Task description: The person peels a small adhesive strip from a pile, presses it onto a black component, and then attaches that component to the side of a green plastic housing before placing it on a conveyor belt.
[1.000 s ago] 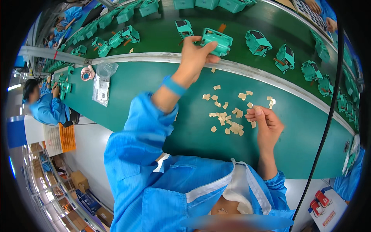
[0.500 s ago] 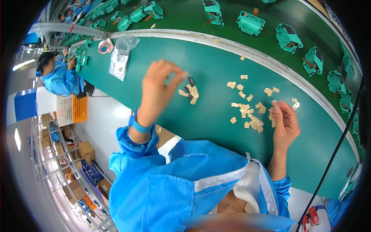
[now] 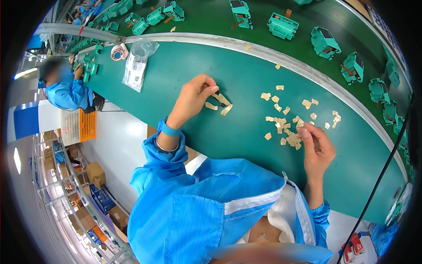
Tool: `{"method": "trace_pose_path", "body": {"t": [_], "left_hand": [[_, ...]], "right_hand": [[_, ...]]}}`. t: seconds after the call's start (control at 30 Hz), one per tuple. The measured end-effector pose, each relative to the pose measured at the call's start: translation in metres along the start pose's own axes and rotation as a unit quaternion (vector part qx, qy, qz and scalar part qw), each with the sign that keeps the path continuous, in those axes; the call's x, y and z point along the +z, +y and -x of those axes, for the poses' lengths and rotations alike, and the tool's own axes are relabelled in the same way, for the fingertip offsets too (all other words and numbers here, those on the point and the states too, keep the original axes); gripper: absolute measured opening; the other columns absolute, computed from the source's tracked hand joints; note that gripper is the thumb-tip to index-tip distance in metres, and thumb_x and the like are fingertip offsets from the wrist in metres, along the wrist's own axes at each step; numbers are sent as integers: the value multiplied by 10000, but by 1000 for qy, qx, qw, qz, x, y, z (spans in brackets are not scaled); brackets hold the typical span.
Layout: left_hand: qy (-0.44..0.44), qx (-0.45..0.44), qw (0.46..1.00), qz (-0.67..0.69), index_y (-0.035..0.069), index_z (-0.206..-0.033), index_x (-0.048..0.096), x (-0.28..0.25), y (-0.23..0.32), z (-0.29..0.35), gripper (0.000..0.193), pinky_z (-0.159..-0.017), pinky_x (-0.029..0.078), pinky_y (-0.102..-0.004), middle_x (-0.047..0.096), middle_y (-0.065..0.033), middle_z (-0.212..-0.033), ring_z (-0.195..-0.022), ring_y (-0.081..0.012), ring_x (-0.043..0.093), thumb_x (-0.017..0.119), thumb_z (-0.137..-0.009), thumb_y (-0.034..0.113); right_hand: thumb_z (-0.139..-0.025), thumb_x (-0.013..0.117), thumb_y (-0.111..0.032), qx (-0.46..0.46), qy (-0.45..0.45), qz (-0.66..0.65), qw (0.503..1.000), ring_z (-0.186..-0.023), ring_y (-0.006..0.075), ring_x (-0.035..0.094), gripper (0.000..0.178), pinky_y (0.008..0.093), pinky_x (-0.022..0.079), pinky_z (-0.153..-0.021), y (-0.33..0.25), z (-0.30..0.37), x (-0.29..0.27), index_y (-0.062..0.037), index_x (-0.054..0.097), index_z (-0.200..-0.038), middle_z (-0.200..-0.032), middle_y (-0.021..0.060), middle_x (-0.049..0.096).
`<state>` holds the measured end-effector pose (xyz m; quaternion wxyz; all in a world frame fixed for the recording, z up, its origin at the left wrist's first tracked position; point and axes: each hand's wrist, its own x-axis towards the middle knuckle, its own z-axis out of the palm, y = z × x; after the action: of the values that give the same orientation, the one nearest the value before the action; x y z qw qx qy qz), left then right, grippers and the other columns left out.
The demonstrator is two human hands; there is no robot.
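My left hand rests on the green table with its fingertips pinched on a small tan tape piece; two more tan pieces lie just beside it. My right hand sits at the near edge of a scatter of several small tan tape pieces, fingers curled and touching the pile. Both arms wear blue sleeves, and a blue wristband sits on the left wrist.
Several teal plastic parts ride on the conveyor belt beyond a pale rail. A clear bag and a tape roll lie at the far left. Another person in blue works further along. Shelves with boxes stand below left.
My left hand came back from a teal part on the conveyor, swung left over the table, and now is down on the surface at the small tan pieces. The right hand stayed by the pile.
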<state>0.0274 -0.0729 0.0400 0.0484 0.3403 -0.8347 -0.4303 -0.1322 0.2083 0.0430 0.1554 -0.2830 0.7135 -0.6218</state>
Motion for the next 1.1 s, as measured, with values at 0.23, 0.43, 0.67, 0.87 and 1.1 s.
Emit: {"method": "trace_pose_path", "body": {"t": [0.23,0.43,0.67,0.87,1.1], "left_hand": [[63,39,994,79,-27,-1016,603,1,9,9,204,-704,486,-220,616,-20,-793,-755,-90,583,635,-815,-32],[95,13,989,112,-24,-1031,623,1,21,18,280,-691,502,-222,643,-37,-802,-741,-96,605,691,-760,-43],[143,129,976,103,-19,-898,658,19,48,34,186,-648,502,-229,662,-66,-809,-727,-136,628,708,-724,-59],[214,333,918,-19,1,-877,646,35,62,46,218,-642,519,-266,656,-108,-827,-727,-218,646,706,-687,-87],[239,536,798,-133,-21,-1006,583,51,74,45,350,-610,537,-311,657,-135,-857,-755,-265,652,672,-686,-130]], "right_hand": [[-830,635,-4,58,-96,-46,993,-747,147,654,142,246,516,-658,-10,-3,27,17,651,-970,-852,95,673],[-799,665,-36,45,-219,-27,974,-845,159,646,245,262,522,-682,-15,-29,57,-18,636,-1042,-935,99,658],[-831,678,-144,149,-244,-160,945,-816,134,633,255,261,515,-664,-12,-51,89,3,633,-1034,-963,112,655],[-843,671,-138,237,-223,-330,886,-821,116,623,233,240,493,-681,-24,-46,76,14,637,-1016,-899,70,672],[-844,662,-92,244,-174,-311,902,-788,89,591,163,222,471,-701,-38,-20,51,10,654,-970,-879,59,664]]}}
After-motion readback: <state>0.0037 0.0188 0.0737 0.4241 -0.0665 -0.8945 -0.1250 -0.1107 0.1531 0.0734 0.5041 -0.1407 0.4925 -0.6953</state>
